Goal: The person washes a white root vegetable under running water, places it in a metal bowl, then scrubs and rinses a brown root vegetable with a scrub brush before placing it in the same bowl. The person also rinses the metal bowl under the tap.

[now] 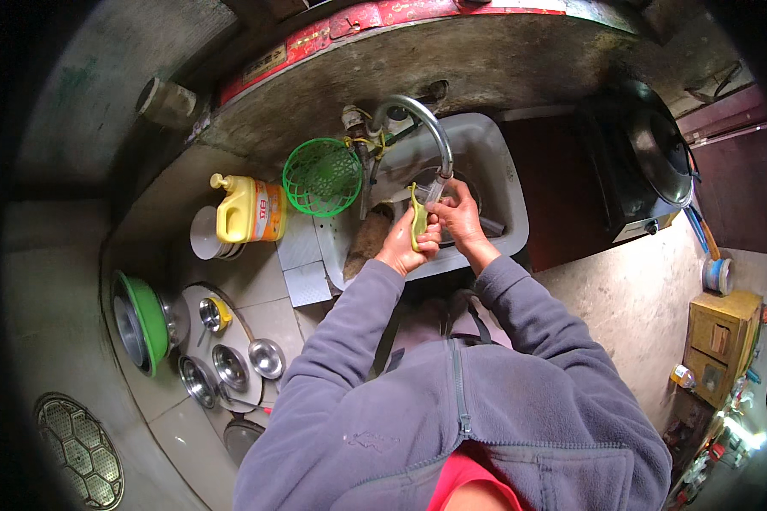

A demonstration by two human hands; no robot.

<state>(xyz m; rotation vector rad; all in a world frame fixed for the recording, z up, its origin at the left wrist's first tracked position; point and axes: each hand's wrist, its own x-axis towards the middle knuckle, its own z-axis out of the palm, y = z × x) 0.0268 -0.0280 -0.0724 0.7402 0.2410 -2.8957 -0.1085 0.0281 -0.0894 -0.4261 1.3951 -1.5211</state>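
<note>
My left hand (409, 241) grips a curved yellow-green vegetable (419, 223), which looks like a long pepper, with its thin stem end pointing up. My right hand (460, 217) is close against it on the right, its fingertips at the running water (434, 190); whether they pinch the vegetable is not plain. Water falls from the chrome gooseneck tap (446, 144) just above both hands. Beneath them lies the grey sink (516, 204), its inside partly hidden by my hands. A brown, rough-textured thing (369, 241) lies at the sink's left side.
Left of the sink stand a green plastic basket (323, 182), a yellow pump jug (243, 214) and stacked white bowls (203, 233). Metal bowls (230, 367) and a green basin (150, 319) sit farther left. A black stove (613, 172) bears a dark wok (658, 153) at right.
</note>
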